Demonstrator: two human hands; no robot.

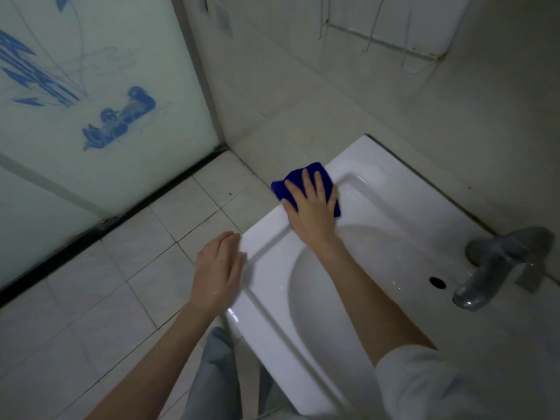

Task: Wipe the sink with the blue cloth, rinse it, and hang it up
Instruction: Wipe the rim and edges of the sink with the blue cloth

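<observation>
A white ceramic sink (409, 207) fills the lower right of the head view. The blue cloth (291, 183) lies flat on the sink's left rim near its far corner. My right hand (312, 204) presses down on the cloth with fingers spread, covering most of it. My left hand (218, 268) rests with fingers together against the sink's near-left edge and holds nothing. A grey metal tap (497, 268) stands at the right side of the basin, with no water running.
A wire rack (388, 40) hangs on the tiled wall above the sink. A frosted glass door (91, 116) with blue drawings stands to the left. Pale floor tiles (106, 298) lie beneath. An overflow hole (437, 282) sits by the tap.
</observation>
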